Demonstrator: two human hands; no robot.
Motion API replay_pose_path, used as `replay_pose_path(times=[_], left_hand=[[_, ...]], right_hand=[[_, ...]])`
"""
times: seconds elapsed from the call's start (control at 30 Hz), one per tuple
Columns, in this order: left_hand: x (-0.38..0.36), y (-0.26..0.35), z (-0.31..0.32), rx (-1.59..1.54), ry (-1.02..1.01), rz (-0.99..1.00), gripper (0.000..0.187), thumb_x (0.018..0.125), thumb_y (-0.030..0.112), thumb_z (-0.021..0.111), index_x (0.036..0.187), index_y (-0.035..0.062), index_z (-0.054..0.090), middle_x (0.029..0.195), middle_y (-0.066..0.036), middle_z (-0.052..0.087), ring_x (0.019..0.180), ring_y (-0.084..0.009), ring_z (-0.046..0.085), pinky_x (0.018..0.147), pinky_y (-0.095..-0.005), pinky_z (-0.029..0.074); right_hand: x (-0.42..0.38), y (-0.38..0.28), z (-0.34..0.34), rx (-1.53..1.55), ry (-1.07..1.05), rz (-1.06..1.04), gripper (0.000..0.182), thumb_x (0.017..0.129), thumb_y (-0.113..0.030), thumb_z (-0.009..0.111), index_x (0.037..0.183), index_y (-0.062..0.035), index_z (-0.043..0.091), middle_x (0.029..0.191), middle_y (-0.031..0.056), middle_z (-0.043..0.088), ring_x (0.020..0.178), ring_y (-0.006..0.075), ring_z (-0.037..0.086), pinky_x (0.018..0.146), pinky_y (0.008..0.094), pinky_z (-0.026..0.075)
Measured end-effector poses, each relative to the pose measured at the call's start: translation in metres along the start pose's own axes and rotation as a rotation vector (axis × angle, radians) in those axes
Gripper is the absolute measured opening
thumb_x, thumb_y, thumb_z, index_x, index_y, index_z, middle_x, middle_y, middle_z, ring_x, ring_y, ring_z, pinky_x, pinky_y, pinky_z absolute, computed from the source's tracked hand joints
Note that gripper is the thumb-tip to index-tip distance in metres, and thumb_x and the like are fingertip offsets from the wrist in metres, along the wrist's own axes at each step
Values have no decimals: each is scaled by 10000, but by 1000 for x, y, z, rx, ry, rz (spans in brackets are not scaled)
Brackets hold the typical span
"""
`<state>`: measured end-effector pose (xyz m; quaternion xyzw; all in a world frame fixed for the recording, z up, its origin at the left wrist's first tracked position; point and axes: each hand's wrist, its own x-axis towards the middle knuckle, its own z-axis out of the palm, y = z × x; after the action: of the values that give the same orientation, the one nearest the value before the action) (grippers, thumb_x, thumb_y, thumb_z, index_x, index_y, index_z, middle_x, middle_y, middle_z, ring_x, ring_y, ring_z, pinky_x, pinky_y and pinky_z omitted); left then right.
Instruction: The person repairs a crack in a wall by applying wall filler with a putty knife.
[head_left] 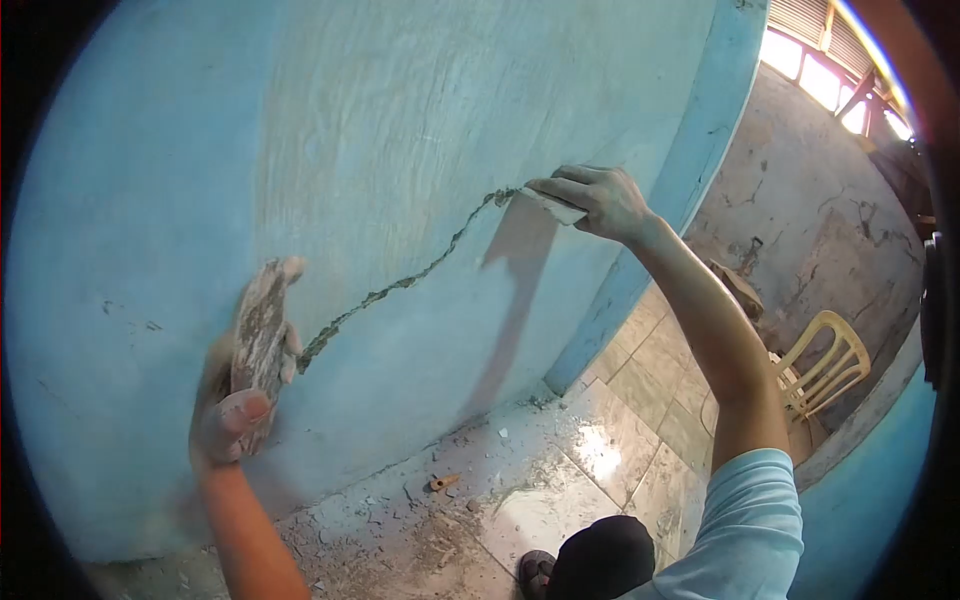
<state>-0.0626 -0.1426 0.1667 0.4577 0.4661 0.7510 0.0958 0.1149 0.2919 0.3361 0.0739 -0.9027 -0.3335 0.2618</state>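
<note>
A jagged crack (400, 283) runs diagonally across the blue wall (450, 90). My right hand (605, 203) is closed around a pale flat scraper (553, 206), whose edge lies at the crack's upper right end. At the lower left, my left hand (222, 420) grips a rough, plaster-smeared board (260, 345), tilted nearly upright close to the wall. Its thumb lies over the near face, and fingertips show past the far edge. The board's right side is beside the crack's lower end.
Plaster debris (400, 530) litters the tiled floor (540, 510) along the wall base, with a small brown piece (443, 482) among it. A cream plastic chair (825, 365) stands at right before a stained grey wall (800, 200). The blue wall ends at a corner post (600, 325).
</note>
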Motion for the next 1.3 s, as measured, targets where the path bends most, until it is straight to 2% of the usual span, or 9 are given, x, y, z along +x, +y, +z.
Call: replay_pose_path(times=[0.17,0.3,0.43,0.53,0.57,0.63,0.83,1.0,1.3], left_hand=[[1,6,6,60,66,2,1380,616,816,788,1601,-82,433,1615,-216,492,979,-146,607,757,-269,494],[1,7,9,98,53,-24,1420,621,872,784,1606,-80,413,1592,-199,505,982,-139,599,758,-262,494],[0,2,2,-1,33,2,1328,645,786,812,1621,-24,416,1621,-218,474,969,-143,626,745,-254,520],[0,1,1,-50,-7,0,1247,679,707,844,1619,2,427,1616,-214,486,989,-161,637,777,-273,534],[-1,4,0,-48,-17,-7,1226,691,694,845,1615,2,432,1603,-208,502,1002,-169,634,796,-286,533],[-4,12,4,86,-9,-56,1336,665,800,775,1641,-25,390,1637,-176,477,968,-160,585,767,-287,490],[-6,16,4,192,-53,-71,1278,702,833,708,1636,9,421,1098,-29,555,882,-130,475,741,-286,396],[-4,17,-2,186,-126,-62,1240,710,760,706,1632,-15,415,1194,-64,581,900,-148,492,767,-295,408],[0,11,-2,105,-123,-32,1319,699,790,776,1619,-77,397,1074,-41,605,879,-124,528,769,-276,423]], right_hand=[[8,-73,-32,-476,-128,119,400,927,-187,773,1322,-234,735,1069,-37,775,907,209,776,743,371,658],[24,-40,-40,96,-164,265,194,971,-171,717,1128,-94,801,962,41,796,880,250,778,724,405,616],[21,-26,-31,661,-395,751,156,1029,-192,682,1101,-135,809,980,10,798,843,231,756,708,403,603],[11,-32,-25,79,-89,188,206,1051,-208,643,1218,-191,762,1071,7,765,974,204,761,779,430,622],[6,-36,-27,-110,-177,118,257,1070,-221,606,1298,-230,723,1130,-13,730,1027,197,747,796,419,637],[9,-32,-30,-122,-185,107,270,1076,-221,584,1311,-239,714,1104,-14,720,1028,208,744,809,408,644],[16,-31,-40,31,-270,224,321,1009,-179,669,1315,-259,727,1117,-28,737,1013,214,743,793,405,637],[9,-8,-23,101,-181,174,455,906,-117,741,1330,-284,734,1111,-37,748,973,213,745,749,401,618],[3,10,-3,140,-60,81,546,834,-91,768,1341,-292,735,1059,-32,742,895,223,746,698,388,614]])
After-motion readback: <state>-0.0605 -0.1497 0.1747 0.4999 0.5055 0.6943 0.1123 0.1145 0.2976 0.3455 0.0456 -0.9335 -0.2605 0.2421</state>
